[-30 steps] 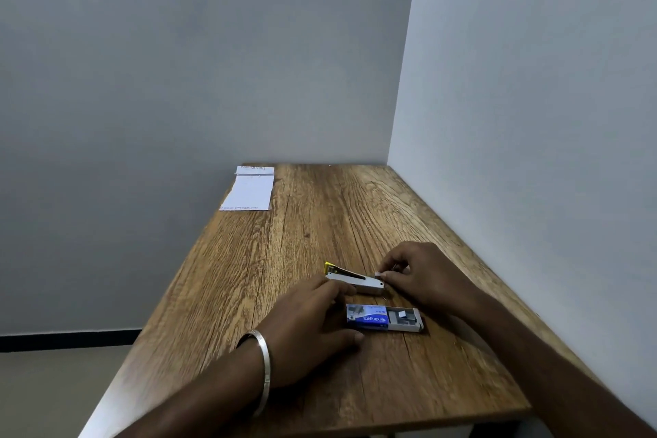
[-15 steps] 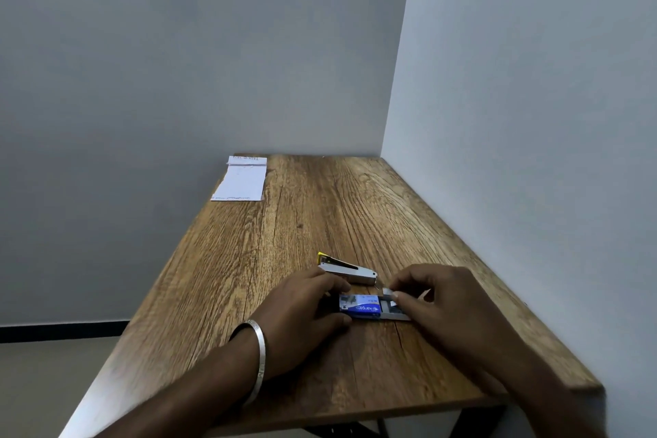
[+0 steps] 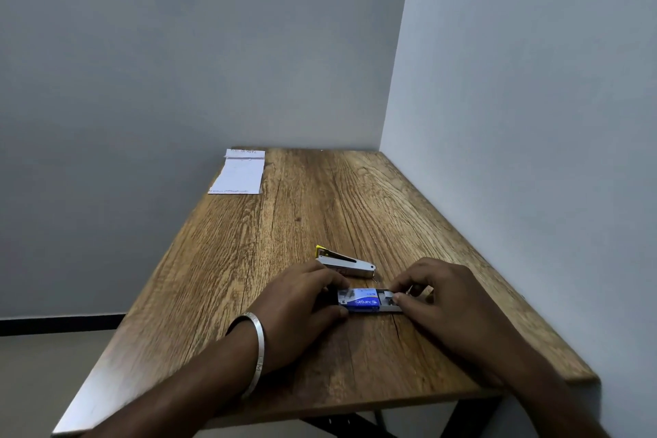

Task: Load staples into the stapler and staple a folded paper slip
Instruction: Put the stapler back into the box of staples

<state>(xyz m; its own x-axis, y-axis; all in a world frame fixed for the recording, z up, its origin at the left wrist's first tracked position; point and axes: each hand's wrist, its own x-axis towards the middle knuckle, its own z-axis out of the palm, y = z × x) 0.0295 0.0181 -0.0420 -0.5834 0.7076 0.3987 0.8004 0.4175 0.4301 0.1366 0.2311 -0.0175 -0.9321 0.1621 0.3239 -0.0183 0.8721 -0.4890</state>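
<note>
Plainly, the wooden desk (image 3: 291,224) is carrying everything, and the staple box (image 3: 368,300) is serving as the landmark. Far beyond the box, toward the desk's back left corner, the folded paper slip (image 3: 240,172) is lying flat and untouched, white with faint print along its near edge. Just behind the box the stapler (image 3: 345,261) is lying on its side, silvery with a yellow tip at its far end; whether its channel is open I cannot tell. The left hand (image 3: 302,299) is gripping the box's left end, thumb on the near side and fingers curled over the far side. The right hand (image 3: 437,292) is pinching the pale inner tray that is sticking out of the box's right end. The box itself is small, blue with white lettering, and grey staple strips are showing in the tray.

As I judge it, the risk is lying in the tray: if the right hand is pulling too hard while the left is holding loosely, the tray could be coming right out and scattering strips over the desk. Strips this thin could also be snapping in a tight pinch, which would make loading fiddly.
</note>
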